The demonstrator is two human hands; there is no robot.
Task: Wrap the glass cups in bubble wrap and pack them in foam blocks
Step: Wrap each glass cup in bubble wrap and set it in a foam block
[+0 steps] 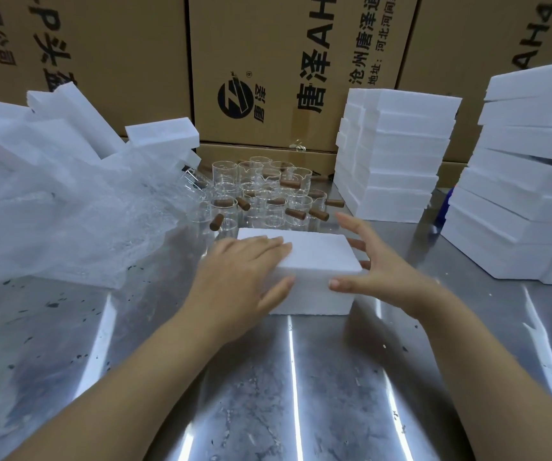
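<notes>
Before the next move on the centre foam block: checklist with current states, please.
1. Foam block flat on the steel table: ok.
2. Left hand steadying it, fingers flat on top: ok.
3. Right hand gripping the block: not ok; fingers are spread beside it, not closed round it.
4. Wrapped cup inside the block: cannot tell, the foam hides it.
5. Gap between the block and the glass cups behind: cannot tell; they stand very near its far edge.
6. Bubble wrap off the block: ok, it lies to the left.
</notes>
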